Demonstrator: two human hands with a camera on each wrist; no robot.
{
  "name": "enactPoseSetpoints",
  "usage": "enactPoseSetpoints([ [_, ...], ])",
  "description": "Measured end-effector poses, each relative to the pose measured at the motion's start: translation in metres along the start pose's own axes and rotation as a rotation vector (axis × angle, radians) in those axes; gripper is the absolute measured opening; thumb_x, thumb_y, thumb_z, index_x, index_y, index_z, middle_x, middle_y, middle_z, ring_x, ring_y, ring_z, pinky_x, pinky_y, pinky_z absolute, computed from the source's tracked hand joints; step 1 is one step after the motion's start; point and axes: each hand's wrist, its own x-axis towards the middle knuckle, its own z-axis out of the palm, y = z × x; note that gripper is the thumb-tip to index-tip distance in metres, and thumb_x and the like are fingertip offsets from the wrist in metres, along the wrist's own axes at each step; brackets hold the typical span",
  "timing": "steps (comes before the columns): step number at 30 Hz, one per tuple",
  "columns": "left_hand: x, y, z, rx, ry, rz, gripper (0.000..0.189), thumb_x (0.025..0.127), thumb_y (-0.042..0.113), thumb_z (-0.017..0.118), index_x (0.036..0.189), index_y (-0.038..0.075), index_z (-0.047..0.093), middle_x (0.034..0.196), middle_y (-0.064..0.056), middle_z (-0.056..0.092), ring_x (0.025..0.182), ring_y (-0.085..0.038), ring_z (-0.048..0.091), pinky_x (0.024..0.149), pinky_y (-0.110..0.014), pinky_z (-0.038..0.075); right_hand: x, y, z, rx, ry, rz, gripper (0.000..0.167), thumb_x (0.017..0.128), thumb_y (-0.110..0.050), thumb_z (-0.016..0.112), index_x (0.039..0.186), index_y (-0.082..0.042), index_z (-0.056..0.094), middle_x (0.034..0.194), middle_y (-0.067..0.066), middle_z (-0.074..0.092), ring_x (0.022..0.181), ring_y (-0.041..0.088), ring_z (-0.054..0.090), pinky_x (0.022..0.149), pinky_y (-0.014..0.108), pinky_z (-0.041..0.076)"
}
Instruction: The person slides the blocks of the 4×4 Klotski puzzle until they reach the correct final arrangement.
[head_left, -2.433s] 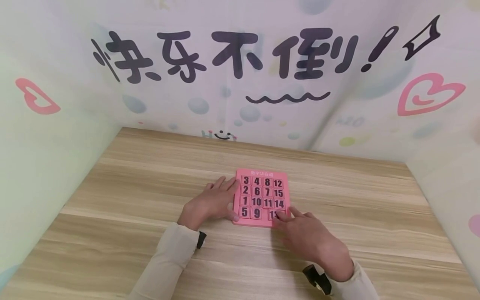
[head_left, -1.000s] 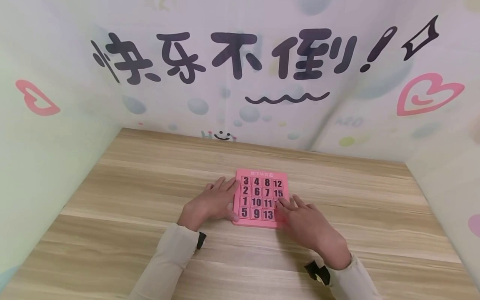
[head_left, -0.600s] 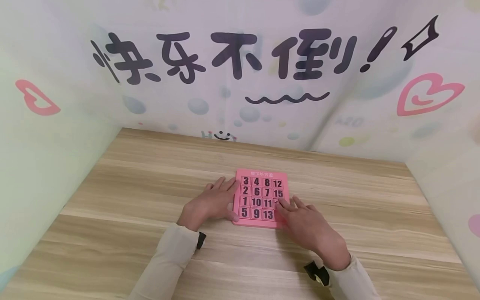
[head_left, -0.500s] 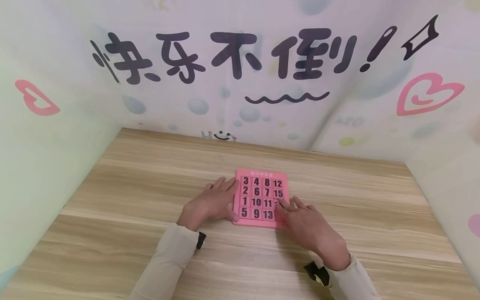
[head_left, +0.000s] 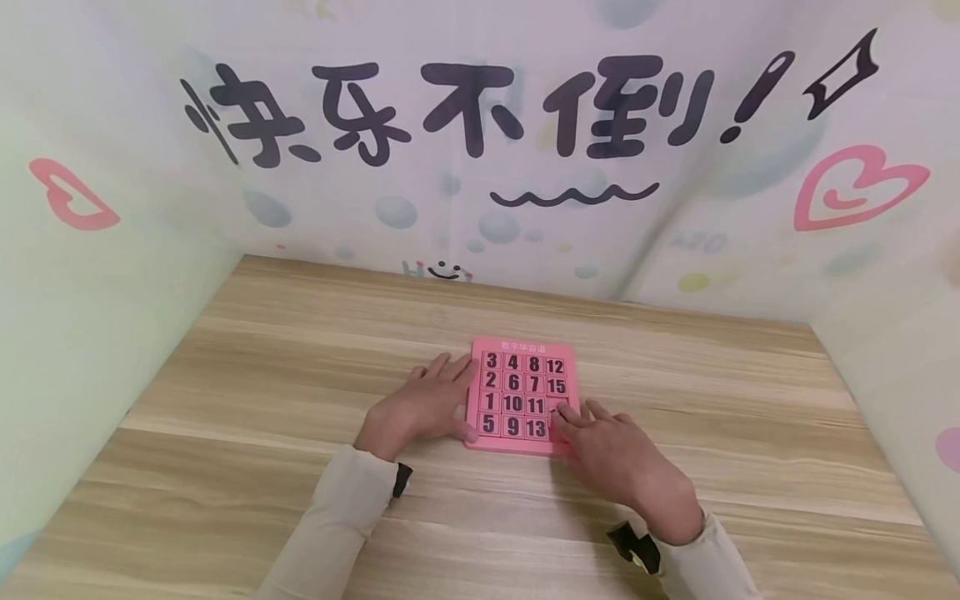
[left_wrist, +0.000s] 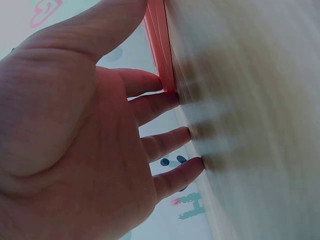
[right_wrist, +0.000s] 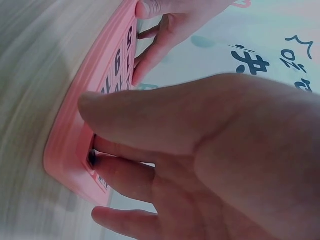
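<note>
A pink sliding number puzzle (head_left: 517, 447) lies flat on the table, its rows of numbered tiles facing up. My left hand (head_left: 427, 407) steadies its left side, thumb at the near left corner and fingertips along the edge. In the left wrist view those fingers (left_wrist: 162, 140) are spread, some reaching the tabletop past the puzzle. My right hand (head_left: 618, 454) touches the rightmost tile of the third row with its fingertips, hiding that tile's number. Tile 13 (head_left: 536, 428) sits in the bottom row beside 9. The right thumb (right_wrist: 125, 112) hovers over the frame in the right wrist view.
The puzzle rests on a wood-grain table (head_left: 300, 333). A pale printed curtain (head_left: 480, 167) with black characters and hearts rises behind the table and along its sides. Each wrist wears a black strap (head_left: 633, 546).
Tile 13 has slid left to sit against 9. My right hand then moved up to the rightmost third-row tile, and its fingertips have now shifted slightly toward the near edge. The left hand stays put.
</note>
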Motion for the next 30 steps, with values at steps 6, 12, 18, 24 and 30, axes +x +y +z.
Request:
enactPoseSetpoints([
  [6, -0.0004, 0.0003, -0.0007, 0.001, -0.002, -0.001, 0.1, 0.084, 0.041, 0.077, 0.159, 0.009, 0.018, 0.167, -0.007, 0.011, 0.154, -0.034, 0.002, 0.123, -0.054, 0.01, -0.0028, -0.0018, -0.0031, 0.017, -0.023, -0.006, 0.047, 0.1, -0.023, 0.057, 0.145, -0.009, 0.051, 0.151, 0.011, 0.048, 0.139, 0.046, 0.039, 0.106, 0.066, 0.037],
  [12, -0.002, 0.0013, -0.0019, 0.004, -0.005, -0.002, 0.1, 0.085, 0.041, 0.076, 0.159, 0.009, 0.018, 0.168, -0.006, 0.01, 0.154, -0.034, 0.001, 0.124, -0.054, 0.009, -0.0047, -0.0026, -0.0051, 0.001, -0.042, -0.015, 0.049, 0.097, -0.022, 0.061, 0.144, -0.009, 0.053, 0.149, 0.011, 0.05, 0.138, 0.045, 0.041, 0.106, 0.065, 0.038],
  [18, -0.0024, 0.0018, -0.0022, 0.003, -0.005, -0.002, 0.1, 0.084, 0.04, 0.077, 0.159, 0.009, 0.018, 0.167, -0.007, 0.01, 0.154, -0.034, 0.002, 0.123, -0.054, 0.01, -0.0055, -0.0026, -0.0065, -0.001, -0.059, -0.024, 0.05, 0.096, -0.022, 0.063, 0.142, -0.008, 0.054, 0.148, 0.012, 0.051, 0.138, 0.045, 0.041, 0.106, 0.065, 0.039],
  [24, -0.0014, 0.0013, -0.0017, 0.002, -0.007, -0.005, 0.101, 0.084, 0.04, 0.077, 0.159, 0.009, 0.018, 0.167, -0.006, 0.01, 0.154, -0.034, 0.002, 0.124, -0.054, 0.01, -0.006, -0.0025, -0.0077, 0.016, -0.072, -0.019, 0.05, 0.096, -0.024, 0.064, 0.142, -0.007, 0.054, 0.148, 0.012, 0.051, 0.138, 0.045, 0.041, 0.106, 0.064, 0.039],
  [30, -0.0013, 0.0016, -0.002, 0.008, -0.01, -0.007, 0.101, 0.084, 0.04, 0.077, 0.159, 0.009, 0.017, 0.168, -0.006, 0.01, 0.154, -0.034, 0.001, 0.124, -0.054, 0.01, -0.0068, -0.0016, -0.0084, 0.015, -0.053, -0.029, 0.049, 0.094, -0.024, 0.067, 0.139, -0.007, 0.058, 0.144, 0.012, 0.055, 0.135, 0.045, 0.045, 0.105, 0.063, 0.04],
])
